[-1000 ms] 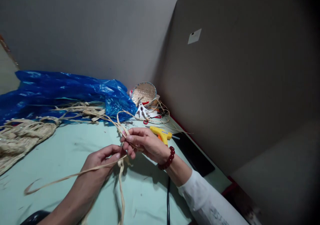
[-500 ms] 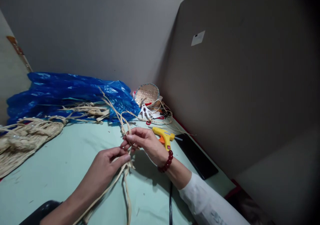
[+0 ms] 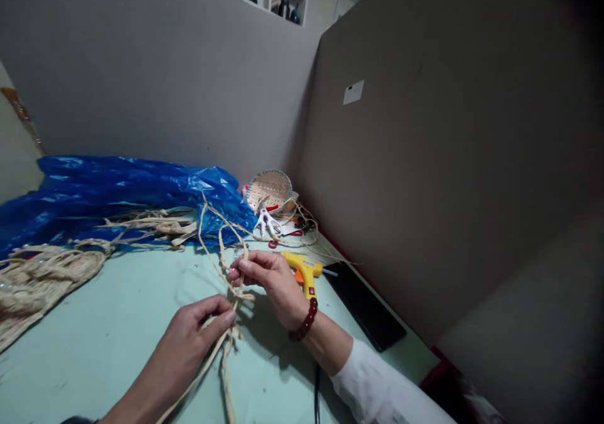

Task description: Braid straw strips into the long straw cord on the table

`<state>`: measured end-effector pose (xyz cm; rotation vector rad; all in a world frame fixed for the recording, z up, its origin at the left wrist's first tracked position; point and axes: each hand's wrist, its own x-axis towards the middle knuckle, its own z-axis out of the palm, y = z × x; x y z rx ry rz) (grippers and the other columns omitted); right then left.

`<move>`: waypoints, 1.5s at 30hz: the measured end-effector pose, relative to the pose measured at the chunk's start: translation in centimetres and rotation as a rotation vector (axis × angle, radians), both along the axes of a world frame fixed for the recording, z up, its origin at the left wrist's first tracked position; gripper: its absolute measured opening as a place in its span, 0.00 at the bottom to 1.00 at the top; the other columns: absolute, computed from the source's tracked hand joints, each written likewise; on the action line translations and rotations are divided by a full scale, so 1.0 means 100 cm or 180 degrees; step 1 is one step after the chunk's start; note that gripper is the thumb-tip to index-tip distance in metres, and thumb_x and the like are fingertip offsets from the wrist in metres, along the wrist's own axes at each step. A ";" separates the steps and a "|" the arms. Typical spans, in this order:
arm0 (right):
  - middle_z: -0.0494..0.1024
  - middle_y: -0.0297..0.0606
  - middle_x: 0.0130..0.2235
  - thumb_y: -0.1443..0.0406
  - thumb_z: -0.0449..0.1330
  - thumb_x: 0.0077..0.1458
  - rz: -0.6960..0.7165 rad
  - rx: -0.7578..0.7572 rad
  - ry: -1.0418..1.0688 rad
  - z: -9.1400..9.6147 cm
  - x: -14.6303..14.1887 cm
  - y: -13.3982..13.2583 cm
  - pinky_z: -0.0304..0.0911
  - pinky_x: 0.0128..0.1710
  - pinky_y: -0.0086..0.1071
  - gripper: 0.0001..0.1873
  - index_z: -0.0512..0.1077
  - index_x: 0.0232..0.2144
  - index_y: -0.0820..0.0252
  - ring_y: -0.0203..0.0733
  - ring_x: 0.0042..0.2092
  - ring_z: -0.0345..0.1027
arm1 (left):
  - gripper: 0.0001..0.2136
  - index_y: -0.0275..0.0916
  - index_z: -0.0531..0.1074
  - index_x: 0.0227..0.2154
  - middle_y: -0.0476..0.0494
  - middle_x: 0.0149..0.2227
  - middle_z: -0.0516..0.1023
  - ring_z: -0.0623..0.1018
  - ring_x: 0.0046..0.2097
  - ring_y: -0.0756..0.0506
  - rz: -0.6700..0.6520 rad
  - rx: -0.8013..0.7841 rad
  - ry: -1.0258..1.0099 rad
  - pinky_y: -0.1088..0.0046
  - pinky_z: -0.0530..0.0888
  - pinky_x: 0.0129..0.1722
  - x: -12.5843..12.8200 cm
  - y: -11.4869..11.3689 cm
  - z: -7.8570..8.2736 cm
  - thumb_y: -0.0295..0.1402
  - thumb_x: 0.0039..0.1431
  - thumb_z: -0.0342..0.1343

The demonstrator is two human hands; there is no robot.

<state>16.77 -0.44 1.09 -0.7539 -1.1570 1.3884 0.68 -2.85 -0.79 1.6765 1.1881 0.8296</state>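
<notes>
Pale, straw-coloured plant-fibre cords (image 3: 227,367) run up from the lower edge of the view through both hands. My left hand (image 3: 198,326) pinches them between thumb and fingertips, just above a knotted spot with short frayed ends. Slightly higher and to the right, my right hand (image 3: 268,282), wearing a dark red bead bracelet (image 3: 306,321), is closed on a cord. Beyond it the strands rise in a loose loop in front of the blue plastic. A short end sticks out to the right between the two hands.
A yellow glue gun (image 3: 306,272) lies behind my right wrist, beside a black flat device (image 3: 365,304). Further back are white-handled pliers (image 3: 267,224) and a small woven basket (image 3: 270,188). Blue plastic (image 3: 117,182) and a woven fibre piece (image 3: 42,285) fill the left side. Grey partitions stand behind.
My hands have moved apart, the left one lower. The cords above have opened into a wider loop, and a short end now shows between the hands. The camera view has tilted up slightly.
</notes>
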 end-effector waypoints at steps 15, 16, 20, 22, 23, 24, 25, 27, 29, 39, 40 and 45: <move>0.73 0.34 0.23 0.57 0.60 0.55 0.0160 0.0305 0.0016 0.001 -0.010 -0.007 0.61 0.29 0.26 0.14 0.72 0.29 0.64 0.32 0.25 0.64 | 0.16 0.37 0.74 0.24 0.48 0.26 0.74 0.70 0.33 0.44 0.0036 -0.0434 -0.0155 0.75 0.67 0.33 0.005 0.002 -0.001 0.48 0.49 0.58; 0.73 0.34 0.23 0.57 0.61 0.55 0.0241 0.0270 -0.0019 0.000 -0.012 -0.008 0.61 0.29 0.26 0.14 0.72 0.29 0.64 0.32 0.25 0.65 | 0.17 0.37 0.74 0.24 0.48 0.26 0.73 0.70 0.33 0.44 0.0107 -0.0424 -0.0217 0.74 0.67 0.32 0.005 0.002 -0.002 0.48 0.48 0.59; 0.73 0.35 0.24 0.56 0.63 0.52 0.0348 0.0008 0.0195 -0.007 -0.016 -0.007 0.62 0.29 0.26 0.15 0.72 0.29 0.65 0.33 0.26 0.66 | 0.17 0.36 0.75 0.23 0.48 0.24 0.74 0.70 0.31 0.44 0.0179 -0.0324 -0.0258 0.74 0.67 0.32 0.003 0.005 -0.005 0.48 0.48 0.60; 0.73 0.35 0.25 0.57 0.64 0.50 0.0186 -0.0208 0.0435 -0.011 -0.015 -0.004 0.62 0.28 0.26 0.15 0.71 0.29 0.64 0.32 0.25 0.66 | 0.17 0.37 0.75 0.22 0.48 0.25 0.74 0.70 0.31 0.45 0.0132 -0.0265 -0.0174 0.74 0.68 0.32 0.003 0.005 -0.004 0.48 0.50 0.58; 0.72 0.34 0.25 0.57 0.64 0.50 0.0103 -0.0332 0.0562 -0.013 -0.014 -0.003 0.62 0.28 0.26 0.14 0.70 0.29 0.64 0.31 0.25 0.66 | 0.17 0.38 0.75 0.22 0.48 0.25 0.75 0.70 0.32 0.45 0.0106 -0.0218 -0.0153 0.75 0.68 0.32 0.003 0.006 -0.004 0.48 0.51 0.58; 0.71 0.33 0.25 0.58 0.64 0.49 0.0039 -0.0441 0.0679 -0.014 -0.014 -0.002 0.61 0.27 0.25 0.14 0.69 0.29 0.64 0.31 0.24 0.65 | 0.17 0.39 0.74 0.22 0.48 0.26 0.75 0.71 0.32 0.44 0.0091 -0.0168 -0.0148 0.75 0.68 0.33 0.003 0.006 -0.003 0.48 0.52 0.57; 0.70 0.32 0.24 0.58 0.65 0.48 0.0002 -0.0532 0.0790 -0.015 -0.014 -0.001 0.60 0.26 0.24 0.14 0.68 0.28 0.63 0.30 0.23 0.63 | 0.16 0.40 0.75 0.22 0.48 0.27 0.76 0.72 0.34 0.43 0.0087 -0.0133 -0.0158 0.75 0.69 0.36 0.003 0.006 -0.003 0.48 0.52 0.57; 0.66 0.29 0.22 0.60 0.65 0.48 -0.0023 -0.0638 0.0997 -0.016 -0.015 0.000 0.56 0.22 0.22 0.13 0.66 0.27 0.63 0.28 0.21 0.59 | 0.14 0.41 0.75 0.23 0.48 0.29 0.77 0.74 0.39 0.41 0.0084 -0.0101 -0.0192 0.74 0.70 0.40 0.003 0.006 -0.003 0.47 0.51 0.58; 0.62 0.26 0.20 0.62 0.65 0.48 -0.0024 -0.0712 0.1169 -0.014 -0.017 0.000 0.49 0.19 0.20 0.13 0.64 0.26 0.62 0.26 0.19 0.52 | 0.14 0.41 0.75 0.24 0.47 0.30 0.78 0.75 0.40 0.41 0.0043 -0.0081 -0.0188 0.74 0.69 0.42 0.004 0.006 -0.004 0.47 0.50 0.59; 0.57 0.23 0.16 0.66 0.60 0.50 -0.0529 -0.0809 0.1115 0.005 -0.018 0.003 0.36 0.15 0.19 0.10 0.63 0.23 0.61 0.24 0.17 0.42 | 0.15 0.40 0.73 0.18 0.48 0.26 0.77 0.73 0.34 0.44 0.0110 0.0176 -0.0164 0.75 0.69 0.36 0.019 0.003 0.007 0.46 0.50 0.57; 0.57 0.23 0.16 0.66 0.60 0.50 -0.0598 -0.0812 0.1112 0.006 -0.018 0.004 0.36 0.15 0.19 0.09 0.63 0.23 0.61 0.24 0.17 0.42 | 0.15 0.40 0.73 0.18 0.48 0.26 0.77 0.74 0.34 0.43 0.0117 0.0179 -0.0181 0.74 0.69 0.36 0.020 0.003 0.007 0.46 0.50 0.57; 0.57 0.23 0.15 0.66 0.59 0.49 -0.0853 -0.0737 0.1051 0.007 -0.021 0.007 0.38 0.14 0.19 0.08 0.63 0.22 0.61 0.25 0.16 0.44 | 0.15 0.40 0.73 0.20 0.48 0.26 0.75 0.73 0.34 0.44 0.0057 0.0185 -0.0212 0.75 0.68 0.36 0.021 0.002 0.008 0.47 0.51 0.56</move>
